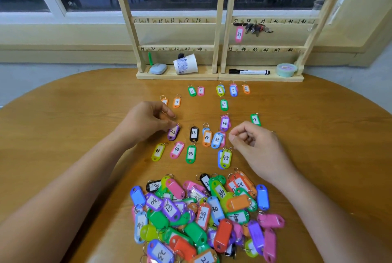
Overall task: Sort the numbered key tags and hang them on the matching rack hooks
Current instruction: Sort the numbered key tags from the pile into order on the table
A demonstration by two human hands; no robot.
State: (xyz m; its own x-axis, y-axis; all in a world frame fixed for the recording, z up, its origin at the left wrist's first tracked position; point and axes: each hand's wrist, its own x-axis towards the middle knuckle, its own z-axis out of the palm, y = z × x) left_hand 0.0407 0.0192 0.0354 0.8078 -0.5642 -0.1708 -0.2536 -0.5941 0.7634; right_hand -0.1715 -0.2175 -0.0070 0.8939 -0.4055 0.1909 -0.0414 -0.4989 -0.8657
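One tag only is hanging so far: the pink plastic key tag marked 37 [239, 34], on its hook in the right-hand one of two pale wooden hook racks [275, 21] standing at the far edge of the round wooden bench [63, 135]. Roughly two dozen coloured tags are lying sorted in five loose rows mid-bench. Several are overlapping, so no exact count. Nearest the person, an unsorted heap of mixed-colour tags [201, 216] is sitting: several dozen, too tangled to count.

Left hand [146, 120] is reaching over the rows, fingers curled, thumb tip touching the ring end of the purple tag marked 32 [173, 133]. Cannot tell whether it is pinching the ring. Right hand [258, 146] is hovering just beside the blue tag marked 35 [216, 139], fingers loosely clenched, thumb against forefinger, nothing visible in them.

Handling, judged: each tag is looking light, stiff and slick-shelled, with a thin wire ring likely swinging free. Pinching the flat body by its edges should be giving control, and the ring is the part going over the hook. Rings in the heap are probably snagging, so lifting singly seems wise.

Also present: one white paper cup [186, 64], one black marker [249, 71], one green tub [286, 69], one bunch of keys [255, 29].
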